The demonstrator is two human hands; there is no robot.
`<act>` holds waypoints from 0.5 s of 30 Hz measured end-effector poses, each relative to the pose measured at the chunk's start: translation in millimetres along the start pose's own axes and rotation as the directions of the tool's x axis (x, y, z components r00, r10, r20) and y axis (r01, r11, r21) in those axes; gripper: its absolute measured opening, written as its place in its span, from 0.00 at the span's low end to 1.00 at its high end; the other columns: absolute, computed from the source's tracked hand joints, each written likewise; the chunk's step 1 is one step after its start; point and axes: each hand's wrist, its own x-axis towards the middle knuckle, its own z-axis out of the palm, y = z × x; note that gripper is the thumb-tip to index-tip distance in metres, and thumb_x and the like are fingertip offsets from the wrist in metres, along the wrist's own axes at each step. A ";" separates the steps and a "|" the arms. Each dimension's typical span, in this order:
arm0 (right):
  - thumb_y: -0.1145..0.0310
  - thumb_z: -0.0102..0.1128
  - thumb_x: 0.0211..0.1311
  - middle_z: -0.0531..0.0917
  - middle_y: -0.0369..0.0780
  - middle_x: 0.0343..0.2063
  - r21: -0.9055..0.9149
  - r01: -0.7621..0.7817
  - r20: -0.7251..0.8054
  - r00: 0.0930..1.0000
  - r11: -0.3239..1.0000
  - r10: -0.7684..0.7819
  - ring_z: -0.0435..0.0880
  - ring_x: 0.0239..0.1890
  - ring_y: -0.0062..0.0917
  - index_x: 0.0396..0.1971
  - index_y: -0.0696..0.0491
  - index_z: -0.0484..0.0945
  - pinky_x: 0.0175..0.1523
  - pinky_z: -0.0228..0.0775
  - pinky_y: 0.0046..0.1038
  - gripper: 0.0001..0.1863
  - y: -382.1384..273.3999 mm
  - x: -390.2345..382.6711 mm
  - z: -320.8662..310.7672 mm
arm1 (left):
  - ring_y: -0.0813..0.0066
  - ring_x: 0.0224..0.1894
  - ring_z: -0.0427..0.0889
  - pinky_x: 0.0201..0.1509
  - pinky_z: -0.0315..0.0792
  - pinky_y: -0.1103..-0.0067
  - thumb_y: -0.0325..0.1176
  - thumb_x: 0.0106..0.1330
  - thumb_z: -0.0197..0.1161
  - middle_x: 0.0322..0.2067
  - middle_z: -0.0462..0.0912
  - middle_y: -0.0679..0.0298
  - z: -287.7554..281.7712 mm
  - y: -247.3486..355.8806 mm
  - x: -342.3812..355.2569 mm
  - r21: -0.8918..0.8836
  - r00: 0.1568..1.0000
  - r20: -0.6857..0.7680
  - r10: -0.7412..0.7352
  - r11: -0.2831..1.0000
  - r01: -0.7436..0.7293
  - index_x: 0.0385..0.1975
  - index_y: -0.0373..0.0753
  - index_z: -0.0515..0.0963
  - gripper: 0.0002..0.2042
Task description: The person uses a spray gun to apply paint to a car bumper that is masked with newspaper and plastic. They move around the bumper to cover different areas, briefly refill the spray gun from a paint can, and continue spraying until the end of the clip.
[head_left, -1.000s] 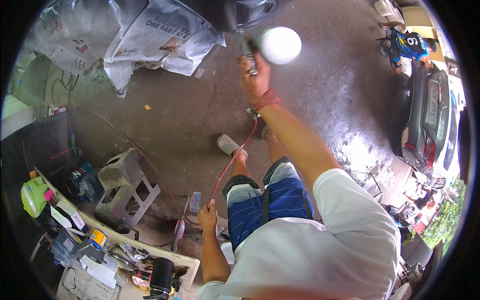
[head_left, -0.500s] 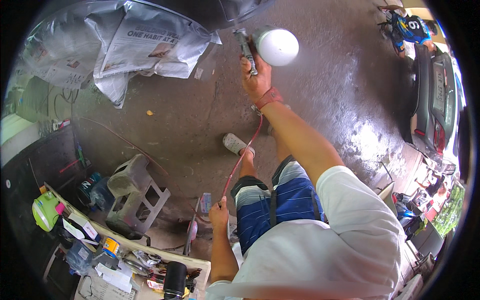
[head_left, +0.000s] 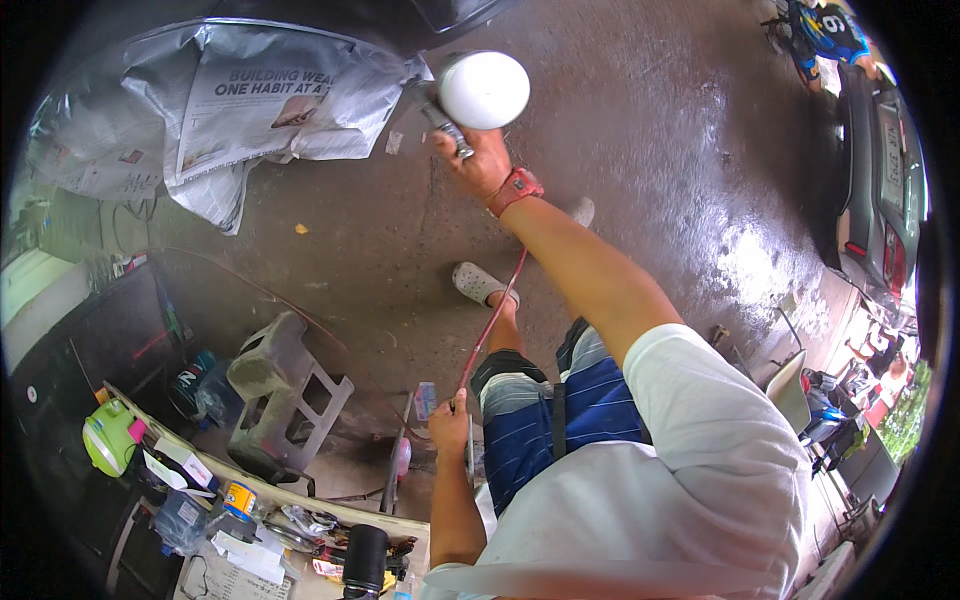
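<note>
A paint spray gun (head_left: 448, 132) with a round white-topped cup (head_left: 484, 90) is in my right hand (head_left: 482, 166), its fingers wrapped round the grip. The gun is beside the lower edge of a dark glossy panel (head_left: 370, 14), probably a vehicle's. Crumpled newspaper and grey sheeting (head_left: 250, 110) cover the area left of the gun. Lower down, my left hand (head_left: 448, 426) is closed round a red air hose (head_left: 494, 322). That hose rises toward my right wrist, where the arm hides its end.
At lower left, a cluttered table (head_left: 405, 522) bears a black cylinder (head_left: 364, 560) and tools. A grey plastic stool (head_left: 285, 390) stands beside it. More hose (head_left: 270, 292) trails across the floor at left. At far right are a parked car (head_left: 880, 190) and a crouching person (head_left: 825, 35).
My right hand has moved left with the spray gun, bringing the white-topped cup nearer the newspaper-covered side. My left hand keeps its hold on the hose.
</note>
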 end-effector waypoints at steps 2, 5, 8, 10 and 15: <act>0.63 0.59 0.76 0.86 0.53 0.55 -0.036 -0.088 -0.006 0.996 0.995 0.088 0.84 0.58 0.47 0.66 0.58 0.79 0.67 0.72 0.42 0.25 14.1 -3.5 -17.2 | 0.34 0.38 0.87 0.45 0.78 0.50 0.65 0.77 0.56 0.30 0.87 0.41 8.1 -0.1 5.0 0.010 1.000 -0.004 0.013 1.000 -0.013 0.29 0.31 0.86 0.36; 0.65 0.59 0.75 0.86 0.51 0.55 -0.001 -0.213 -0.056 0.976 0.977 0.212 0.84 0.58 0.46 0.68 0.59 0.78 0.68 0.71 0.40 0.25 30.3 -9.0 -28.0 | 0.34 0.38 0.87 0.45 0.78 0.50 0.65 0.77 0.55 0.31 0.87 0.41 12.8 0.1 9.4 0.003 0.999 -0.020 0.028 1.000 -0.028 0.30 0.31 0.86 0.35; 0.67 0.60 0.74 0.87 0.50 0.52 -0.048 -0.129 -0.055 0.990 0.991 0.126 0.85 0.56 0.44 0.67 0.60 0.78 0.67 0.72 0.40 0.25 39.6 -13.0 -18.8 | 0.34 0.39 0.87 0.45 0.78 0.50 0.65 0.77 0.56 0.32 0.88 0.40 10.2 3.1 10.4 0.001 1.000 0.000 -0.013 1.000 0.013 0.31 0.32 0.86 0.35; 0.65 0.63 0.72 0.88 0.50 0.48 -0.057 -0.064 -0.037 0.997 0.996 0.061 0.86 0.51 0.46 0.61 0.57 0.81 0.60 0.76 0.42 0.21 42.6 -15.1 -4.7 | 0.34 0.39 0.87 0.45 0.78 0.50 0.65 0.77 0.56 0.32 0.88 0.40 6.7 5.9 12.9 0.019 0.999 0.022 -0.030 0.999 0.030 0.31 0.32 0.86 0.34; 0.55 0.66 0.72 0.90 0.50 0.40 0.070 -0.048 0.046 0.998 0.996 0.045 0.89 0.41 0.53 0.48 0.52 0.86 0.47 0.83 0.46 0.17 56.5 -21.7 10.9 | 0.35 0.40 0.88 0.46 0.79 0.51 0.65 0.77 0.55 0.32 0.88 0.41 11.5 18.2 22.6 0.053 0.999 0.043 0.000 0.999 -0.002 0.32 0.34 0.87 0.34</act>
